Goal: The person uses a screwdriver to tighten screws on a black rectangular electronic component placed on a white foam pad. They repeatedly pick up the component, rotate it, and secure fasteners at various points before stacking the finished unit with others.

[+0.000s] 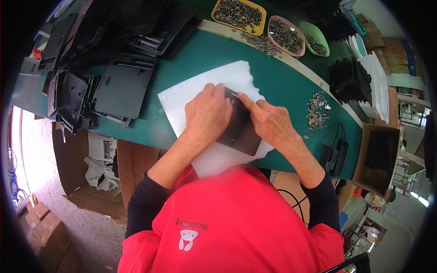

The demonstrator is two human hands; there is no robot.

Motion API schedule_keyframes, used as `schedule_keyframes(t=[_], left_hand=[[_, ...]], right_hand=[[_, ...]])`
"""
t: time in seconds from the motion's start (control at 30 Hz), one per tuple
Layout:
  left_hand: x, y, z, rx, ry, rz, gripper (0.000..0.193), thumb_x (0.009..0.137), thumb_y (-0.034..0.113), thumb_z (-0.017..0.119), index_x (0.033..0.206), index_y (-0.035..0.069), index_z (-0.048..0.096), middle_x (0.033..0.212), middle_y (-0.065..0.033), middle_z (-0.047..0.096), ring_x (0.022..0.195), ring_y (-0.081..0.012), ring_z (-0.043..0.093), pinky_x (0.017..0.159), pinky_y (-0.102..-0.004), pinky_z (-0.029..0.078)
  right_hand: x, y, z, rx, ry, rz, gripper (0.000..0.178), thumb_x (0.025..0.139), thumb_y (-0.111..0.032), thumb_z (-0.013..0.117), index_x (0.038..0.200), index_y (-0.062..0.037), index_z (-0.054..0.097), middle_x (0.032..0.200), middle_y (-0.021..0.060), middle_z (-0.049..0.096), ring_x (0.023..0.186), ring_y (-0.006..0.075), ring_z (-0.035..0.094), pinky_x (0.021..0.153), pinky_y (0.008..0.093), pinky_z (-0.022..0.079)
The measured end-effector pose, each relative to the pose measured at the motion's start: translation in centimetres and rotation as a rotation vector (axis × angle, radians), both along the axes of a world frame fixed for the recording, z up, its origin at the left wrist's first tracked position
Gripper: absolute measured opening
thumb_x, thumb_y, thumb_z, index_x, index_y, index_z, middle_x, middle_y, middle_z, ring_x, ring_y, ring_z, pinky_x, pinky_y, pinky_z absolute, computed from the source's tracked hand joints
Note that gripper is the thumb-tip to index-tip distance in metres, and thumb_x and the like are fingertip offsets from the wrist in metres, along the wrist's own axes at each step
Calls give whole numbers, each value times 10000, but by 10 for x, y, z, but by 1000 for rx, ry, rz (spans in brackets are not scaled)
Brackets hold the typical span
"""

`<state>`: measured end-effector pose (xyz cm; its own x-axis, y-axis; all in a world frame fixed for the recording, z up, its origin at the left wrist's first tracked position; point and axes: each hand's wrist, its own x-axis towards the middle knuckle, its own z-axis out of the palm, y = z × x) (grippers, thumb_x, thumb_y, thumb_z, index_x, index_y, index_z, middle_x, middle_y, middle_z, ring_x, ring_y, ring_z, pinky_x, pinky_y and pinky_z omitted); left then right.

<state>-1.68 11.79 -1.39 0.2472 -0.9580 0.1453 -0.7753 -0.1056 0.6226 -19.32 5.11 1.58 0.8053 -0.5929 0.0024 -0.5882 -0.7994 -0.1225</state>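
Note:
A flat black plastic panel point(241, 132) lies on a white foam sheet point(200, 91) on the green table. My left hand point(207, 113) rests flat on the panel's left part and holds it down. My right hand point(268, 123) sits on the panel's right side, its index finger pointing at the upper edge and pressing there. Whether a small part is under that fingertip cannot be made out.
Stacks of black plastic housings point(109, 86) fill the table's left end. A yellow tray point(239, 16), a pink bowl point(287, 36) and a green bowl point(314, 43) hold small metal parts, and a loose pile point(317, 109) lies to the right. Black finned parts point(348, 82) and a cardboard box point(375, 157) stand at right.

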Motion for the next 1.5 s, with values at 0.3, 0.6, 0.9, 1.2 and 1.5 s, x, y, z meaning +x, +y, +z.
schedule_keyframes(t=[0.3,0.6,0.9,1.2,1.5], left_hand=[[1,-1,-4,-33,-2,-11,331,846,185,645,1129,13,636,941,-146,611,762,-345,641,666,-433,517],[2,0,-1,-1,81,42,313,849,202,645,1102,19,662,934,-174,632,875,-370,631,757,-453,498],[0,0,1,13,118,50,301,850,193,640,1089,12,666,938,-175,640,857,-362,637,749,-446,500],[0,0,-4,-31,73,17,292,861,185,620,1069,-19,636,925,-178,617,758,-379,649,651,-470,519],[0,1,-8,-66,94,11,237,851,179,627,1004,-2,616,881,-153,596,719,-362,638,611,-464,512]], right_hand=[[24,8,22,105,210,-116,573,820,2,525,1383,-107,525,736,155,661,646,349,659,595,445,540],[13,-6,19,221,12,-84,444,852,-61,486,1287,-66,577,782,214,677,737,398,679,666,479,553],[32,16,19,210,25,-208,482,867,-32,496,1338,-110,560,760,181,679,707,383,665,640,479,538],[42,22,27,219,102,-256,523,860,-30,486,1376,-109,521,753,193,676,704,388,670,642,479,546],[55,41,22,241,103,-384,523,866,-41,487,1389,-33,481,728,217,666,673,405,668,654,505,552]])
